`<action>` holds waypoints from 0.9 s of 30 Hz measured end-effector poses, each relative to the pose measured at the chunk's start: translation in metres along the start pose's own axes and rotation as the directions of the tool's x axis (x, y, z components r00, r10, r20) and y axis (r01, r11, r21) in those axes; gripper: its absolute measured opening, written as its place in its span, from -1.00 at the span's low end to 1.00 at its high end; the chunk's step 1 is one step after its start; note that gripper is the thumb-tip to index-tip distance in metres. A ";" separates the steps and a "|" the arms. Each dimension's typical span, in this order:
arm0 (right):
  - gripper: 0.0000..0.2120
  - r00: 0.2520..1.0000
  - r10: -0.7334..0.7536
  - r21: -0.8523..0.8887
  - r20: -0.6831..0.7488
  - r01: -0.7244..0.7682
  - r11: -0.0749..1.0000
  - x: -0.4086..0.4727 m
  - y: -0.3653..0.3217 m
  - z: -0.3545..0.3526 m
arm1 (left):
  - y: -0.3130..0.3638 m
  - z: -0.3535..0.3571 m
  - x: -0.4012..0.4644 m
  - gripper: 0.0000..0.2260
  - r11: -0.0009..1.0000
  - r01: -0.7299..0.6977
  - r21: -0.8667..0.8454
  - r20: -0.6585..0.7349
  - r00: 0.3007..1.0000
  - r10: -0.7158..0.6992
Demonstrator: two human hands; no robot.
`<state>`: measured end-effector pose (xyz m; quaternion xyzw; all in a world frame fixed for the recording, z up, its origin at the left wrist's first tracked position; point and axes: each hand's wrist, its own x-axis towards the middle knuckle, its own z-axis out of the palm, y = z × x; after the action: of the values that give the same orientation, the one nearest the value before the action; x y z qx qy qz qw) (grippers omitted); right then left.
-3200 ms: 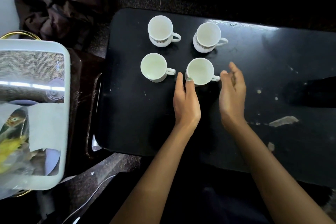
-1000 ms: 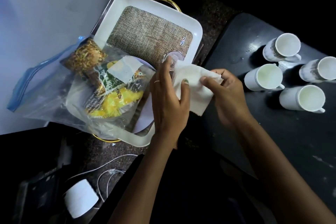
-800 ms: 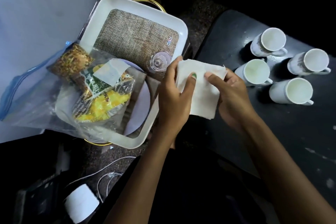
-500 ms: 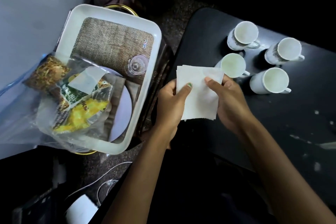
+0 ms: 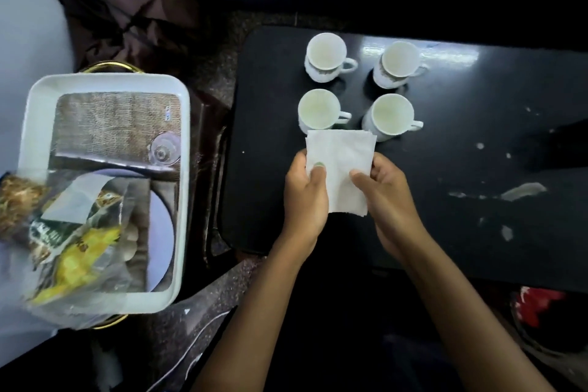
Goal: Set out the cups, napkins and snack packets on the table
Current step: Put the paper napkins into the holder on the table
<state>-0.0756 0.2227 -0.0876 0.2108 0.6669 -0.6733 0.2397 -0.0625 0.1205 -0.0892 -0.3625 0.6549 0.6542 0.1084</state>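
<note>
Several white cups stand in a square on the black table (image 5: 477, 137): two at the back (image 5: 326, 56) (image 5: 397, 64) and two in front (image 5: 319, 110) (image 5: 391, 116). A small stack of white napkins (image 5: 340, 165) is held over the table just in front of the cups. My left hand (image 5: 307, 197) pinches its left edge with the thumb on top. My right hand (image 5: 386, 197) pinches its right edge. The snack packets (image 5: 73, 242) lie in a clear plastic bag on the white tray (image 5: 105, 81) at the left.
The tray also holds a woven mat (image 5: 111, 124), a small glass (image 5: 164, 149) and a plate (image 5: 162, 232). Dark cloth (image 5: 127, 9) is heaped behind it. White scuffs mark the table's right part. A red object (image 5: 537, 305) sits low at the right.
Both hands lifted the napkins out of the tray and carried them right, over the table, up to the front cups. The view swung right with them.
</note>
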 end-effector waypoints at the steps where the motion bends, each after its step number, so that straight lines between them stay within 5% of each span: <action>1: -0.70 0.999 -0.036 -0.018 -0.035 0.035 0.999 -0.003 0.000 -0.006 | 0.000 0.007 -0.002 -0.79 0.999 -0.032 0.027 -0.006 0.999 0.032; 6: -0.76 0.932 -0.192 -0.180 -0.308 0.141 0.973 -0.011 0.002 -0.041 | -0.004 0.043 -0.014 -0.89 0.963 -0.206 0.177 -0.041 0.975 0.216; 13: -0.72 0.736 -0.259 -0.139 -0.625 0.222 0.965 -0.022 0.007 -0.087 | -0.011 0.110 -0.034 -0.90 0.941 -0.265 0.209 -0.083 0.954 0.287; 20: -0.87 0.587 -0.134 -0.045 -0.798 0.164 0.985 -0.017 0.015 -0.142 | -0.015 0.182 -0.044 -0.80 0.978 -0.205 0.037 -0.055 0.977 0.207; 27: -0.88 0.497 -0.085 -0.014 -0.864 0.145 0.989 -0.011 0.001 -0.211 | -0.009 0.250 -0.056 -0.79 0.967 -0.240 0.091 0.126 0.965 0.228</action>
<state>-0.0737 0.4344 -0.0858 0.4798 0.6896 -0.5132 -0.1755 -0.0999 0.3737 -0.0913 -0.2382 0.7192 0.6469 0.0869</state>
